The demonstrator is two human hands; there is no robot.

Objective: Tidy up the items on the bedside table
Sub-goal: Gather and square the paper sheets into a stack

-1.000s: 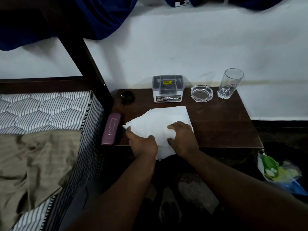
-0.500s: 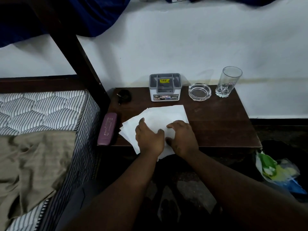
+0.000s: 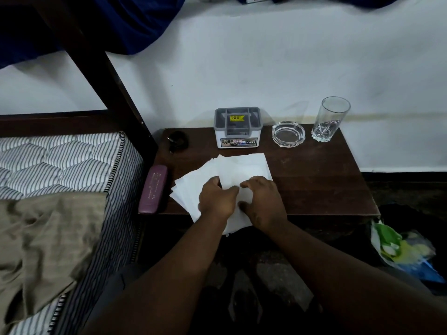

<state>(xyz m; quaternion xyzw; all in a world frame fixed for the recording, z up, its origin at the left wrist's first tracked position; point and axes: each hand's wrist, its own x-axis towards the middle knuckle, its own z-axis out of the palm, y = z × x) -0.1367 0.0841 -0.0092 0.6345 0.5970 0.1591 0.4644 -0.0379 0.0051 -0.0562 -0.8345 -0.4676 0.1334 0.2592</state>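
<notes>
From the head camera, a dark wooden bedside table (image 3: pixel 326 180) stands against a white wall, with a striped mattress (image 3: pixel 60 160) on its left. A loose, fanned stack of white paper sheets (image 3: pixel 242 168) lies on the near left part of the tabletop, its near corner hanging over the front edge. Both hands rest on top of the sheets, close together, thumbs nearly touching. The left hand (image 3: pixel 216 199) lies palm down with fingers curled onto the paper; the right hand (image 3: pixel 262 201) is likewise palm down, fingers bent and pressing the sheets. Whether either hand pinches a sheet, I cannot tell.

Along the far edge stand a grey and white compartmented organizer box (image 3: pixel 238 128), a clear glass ashtray (image 3: pixel 288 133) just right of it, and an upright drinking glass (image 3: pixel 330 122) further right. A small dark object (image 3: pixel 177 139) sits at the far left corner. A maroon case (image 3: pixel 152 189) lies at the left edge, beside the mattress. A tan cloth (image 3: pixel 43 238) covers the near mattress. Coloured plastic bags (image 3: pixel 401 250) lie on the floor at right.
</notes>
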